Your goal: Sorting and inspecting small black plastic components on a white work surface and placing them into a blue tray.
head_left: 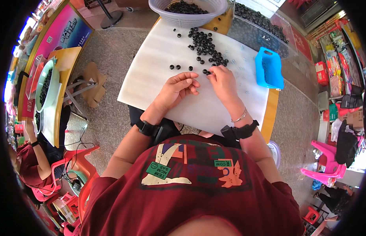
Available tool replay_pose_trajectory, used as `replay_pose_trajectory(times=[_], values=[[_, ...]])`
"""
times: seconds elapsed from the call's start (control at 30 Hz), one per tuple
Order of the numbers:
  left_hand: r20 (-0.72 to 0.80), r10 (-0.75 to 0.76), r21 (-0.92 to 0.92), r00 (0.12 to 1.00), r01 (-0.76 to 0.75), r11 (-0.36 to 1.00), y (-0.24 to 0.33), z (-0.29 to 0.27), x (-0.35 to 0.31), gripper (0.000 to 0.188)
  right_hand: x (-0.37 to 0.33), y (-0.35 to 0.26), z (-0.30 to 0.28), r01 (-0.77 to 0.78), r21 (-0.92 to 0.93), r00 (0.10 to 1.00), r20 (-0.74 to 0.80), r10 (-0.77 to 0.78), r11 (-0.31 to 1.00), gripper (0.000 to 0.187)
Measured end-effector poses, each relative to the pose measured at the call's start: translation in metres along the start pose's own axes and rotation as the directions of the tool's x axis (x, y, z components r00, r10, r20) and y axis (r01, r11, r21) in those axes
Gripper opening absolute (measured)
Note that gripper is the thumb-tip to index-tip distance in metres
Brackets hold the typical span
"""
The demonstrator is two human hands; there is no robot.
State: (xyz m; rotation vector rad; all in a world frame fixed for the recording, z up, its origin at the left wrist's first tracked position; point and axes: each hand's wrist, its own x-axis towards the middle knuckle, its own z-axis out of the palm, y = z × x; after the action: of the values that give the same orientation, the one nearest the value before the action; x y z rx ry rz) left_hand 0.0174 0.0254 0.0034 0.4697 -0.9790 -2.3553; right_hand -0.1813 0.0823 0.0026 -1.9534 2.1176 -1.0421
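Small black round parts with holes (204, 43) lie in a loose pile on a white sheet (151, 59) covering the table. A few strays (177, 67) rest left of the pile. My right hand (224, 82) is at the pile's near edge, its fingertips pinched together at a black round part (205, 72). To its left, my left hand (179, 88) hovers over the sheet with fingers curled in and thumb close to them; whatever they hold is hidden. Tiny clear pieces (240, 70) are scattered on the sheet right of my right hand.
A blue scoop-shaped tray (274, 70) with clear pieces sits at the table's right edge. A pale colander (167, 16) and a clear bin (249, 29) of black parts stand at the far side. Another person's arm (42, 159) shows at left, beside a table with a green basin (53, 82).
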Motion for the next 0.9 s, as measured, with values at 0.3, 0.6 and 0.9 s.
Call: replay_pose_trajectory(times=[0.3,0.6,0.9], values=[[-0.076,0.011,0.046,0.997,-0.007,0.999,-0.002,0.001,0.000,0.028,-0.009,-0.031,-0.023,-0.055,0.298,0.998,0.031,0.048,0.953,0.011],[-0.164,0.024,0.169,0.986,0.004,0.986,-0.006,0.014,-0.004,0.026,-0.025,-0.053,-0.021,0.267,-0.020,0.962,-0.050,-0.267,0.964,0.013],[-0.163,0.221,0.288,0.961,-0.168,0.943,0.041,0.021,0.000,0.027,-0.025,-0.014,-0.054,0.086,0.023,0.983,-0.167,-0.081,0.996,0.007]])
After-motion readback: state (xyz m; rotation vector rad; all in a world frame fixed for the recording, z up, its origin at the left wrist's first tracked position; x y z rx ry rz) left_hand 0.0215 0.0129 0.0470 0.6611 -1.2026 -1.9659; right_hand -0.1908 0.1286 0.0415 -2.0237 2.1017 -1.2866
